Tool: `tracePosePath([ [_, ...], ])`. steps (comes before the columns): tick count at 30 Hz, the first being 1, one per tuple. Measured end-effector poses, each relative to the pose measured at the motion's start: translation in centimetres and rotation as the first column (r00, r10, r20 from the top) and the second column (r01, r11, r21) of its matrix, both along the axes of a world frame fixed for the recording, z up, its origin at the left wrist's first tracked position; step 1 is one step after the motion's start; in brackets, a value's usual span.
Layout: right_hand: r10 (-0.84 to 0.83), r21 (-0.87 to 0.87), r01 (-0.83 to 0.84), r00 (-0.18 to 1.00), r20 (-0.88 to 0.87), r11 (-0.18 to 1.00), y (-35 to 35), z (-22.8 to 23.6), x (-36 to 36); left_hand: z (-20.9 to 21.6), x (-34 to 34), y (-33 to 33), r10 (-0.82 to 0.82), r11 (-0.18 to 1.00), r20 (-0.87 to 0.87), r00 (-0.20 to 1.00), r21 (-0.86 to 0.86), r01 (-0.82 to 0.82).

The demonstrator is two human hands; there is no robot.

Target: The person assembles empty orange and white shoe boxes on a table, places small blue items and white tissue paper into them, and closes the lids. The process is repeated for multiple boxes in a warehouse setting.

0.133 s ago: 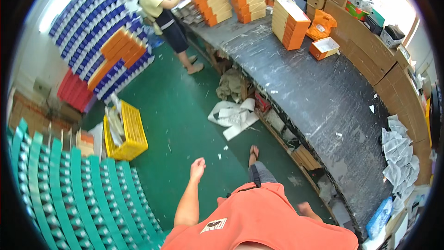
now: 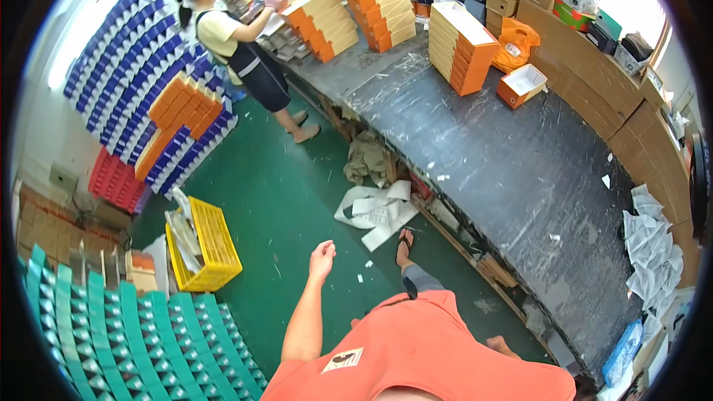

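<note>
Your left hand is the nearer one, in this view, to the loose white paper, which lies on the green floor ahead of your fingers and to their right, well below them and not touched. The paper is crumpled, so it has no single long axis, but one flat strip points slantwise, from near left to far right. On the other side of this hand the yellow crate stands on the floor, apart from it. Your left forearm reaches straight forward from the short sleeve, and its fingers look loosely bent with nothing visible in them; how far they are closed, I cannot tell. Your right hand shows only partly beside your shirt, near the edge of the dark worktop; the state of its fingers I cannot tell.
</note>
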State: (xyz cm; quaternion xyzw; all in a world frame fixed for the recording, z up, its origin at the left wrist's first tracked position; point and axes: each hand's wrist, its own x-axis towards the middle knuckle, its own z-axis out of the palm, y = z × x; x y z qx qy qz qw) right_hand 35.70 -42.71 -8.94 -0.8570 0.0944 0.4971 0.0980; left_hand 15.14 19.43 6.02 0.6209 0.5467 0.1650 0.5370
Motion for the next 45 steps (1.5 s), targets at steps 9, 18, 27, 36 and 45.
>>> tracePosePath([
  [9,-0.002,0.782,-0.153,0.981,0.193,0.605,47.4,10.7,25.5,2.2,18.0,17.2,-0.069,0.981,-0.045,0.997,0.177,0.076],
  [18,0.077,0.121,-0.251,0.658,0.749,0.960,63.7,9.4,35.4,29.2,51.7,49.0,-0.447,0.655,0.382,0.809,0.756,0.005],
  [27,-0.207,0.148,0.146,0.619,0.757,0.978,69.3,11.8,40.7,48.6,77.7,73.4,-0.491,0.811,0.749,0.445,0.580,-0.081],
  [36,-0.723,0.916,0.229,0.685,0.090,0.330,104.5,12.2,64.4,43.3,63.0,76.5,-0.370,0.719,0.783,0.499,0.582,-0.380],
  [45,-0.571,0.613,0.592,0.290,-0.768,-0.523,120.9,7.0,76.4,42.8,61.1,72.3,-0.388,0.667,0.766,0.512,0.617,-0.418],
])
